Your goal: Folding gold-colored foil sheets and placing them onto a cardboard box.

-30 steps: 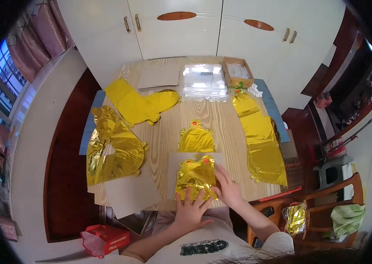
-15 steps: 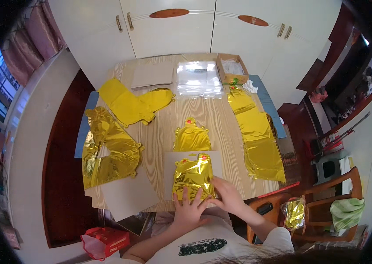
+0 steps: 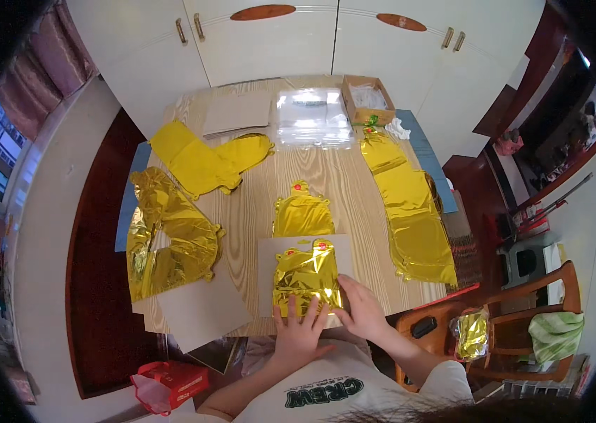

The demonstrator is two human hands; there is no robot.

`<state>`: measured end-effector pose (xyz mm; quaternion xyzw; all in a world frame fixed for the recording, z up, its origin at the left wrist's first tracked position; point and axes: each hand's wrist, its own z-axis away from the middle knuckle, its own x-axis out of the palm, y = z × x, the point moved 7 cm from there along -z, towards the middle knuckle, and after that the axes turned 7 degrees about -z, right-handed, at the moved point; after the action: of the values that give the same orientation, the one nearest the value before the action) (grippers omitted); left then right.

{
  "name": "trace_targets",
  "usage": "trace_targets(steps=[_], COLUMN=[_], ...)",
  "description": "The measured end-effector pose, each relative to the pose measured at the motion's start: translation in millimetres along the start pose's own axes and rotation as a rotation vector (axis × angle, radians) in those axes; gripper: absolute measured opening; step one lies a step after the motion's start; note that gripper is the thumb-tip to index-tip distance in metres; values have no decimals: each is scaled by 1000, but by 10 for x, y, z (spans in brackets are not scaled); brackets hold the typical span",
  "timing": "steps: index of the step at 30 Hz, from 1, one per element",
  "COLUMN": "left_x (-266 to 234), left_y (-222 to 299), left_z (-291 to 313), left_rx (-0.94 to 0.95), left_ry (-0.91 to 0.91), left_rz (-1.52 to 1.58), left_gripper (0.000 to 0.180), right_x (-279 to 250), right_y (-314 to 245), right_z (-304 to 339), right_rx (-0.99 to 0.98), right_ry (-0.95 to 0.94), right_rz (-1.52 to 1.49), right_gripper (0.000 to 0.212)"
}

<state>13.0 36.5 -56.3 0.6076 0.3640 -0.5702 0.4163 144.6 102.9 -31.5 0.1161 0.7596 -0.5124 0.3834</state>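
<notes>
A flat gold foil balloon (image 3: 306,275), folded into a rectangle with red marks on its top, lies on a pale card (image 3: 265,282) at the table's near edge. My left hand (image 3: 299,335) rests on the balloon's near end, its fingers spread flat. My right hand (image 3: 363,307) lies along the balloon's right edge, fingers stretched out and thumb apart, touching the foil side. Past the card, more gold foil (image 3: 303,215) with a red mark sticks out; whether it joins the folded balloon is hidden.
Gold foil balloons lie at left (image 3: 164,243), far left (image 3: 203,162) and right (image 3: 411,218). Pale cards (image 3: 203,314) sit near left, with another stack (image 3: 237,114) at the back. Clear plastic bags (image 3: 313,120) lie beside a cardboard box (image 3: 370,102). A wooden chair (image 3: 411,335) stands at right.
The whole view has shifted slightly. My right hand's fingers press a little closer along the folded balloon's right edge; my left hand stays flat on it.
</notes>
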Motion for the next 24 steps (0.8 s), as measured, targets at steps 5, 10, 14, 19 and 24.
trace_targets(steps=[5, 10, 14, 19, 24], left_x=[-16, -74, -86, -65, -51], left_y=[-56, -132, -196, -379, -511], left_z=[30, 65, 85, 216, 230], left_rx=[-30, -46, -78, -131, -191], left_ry=[17, 6, -7, -43, -48], left_rz=[11, -35, -57, -118, -125], left_gripper=[95, 95, 100, 108, 112], right_x=[5, -9, -1, 14, -2], right_y=[9, 3, 17, 12, 17], right_z=[3, -18, -21, -29, -50], right_rx=[-1, 9, 46, 54, 64], right_ry=[31, 55, 58, 100, 166], right_rz=[-13, -24, -42, 0, 27], right_gripper=[64, 59, 59, 54, 48])
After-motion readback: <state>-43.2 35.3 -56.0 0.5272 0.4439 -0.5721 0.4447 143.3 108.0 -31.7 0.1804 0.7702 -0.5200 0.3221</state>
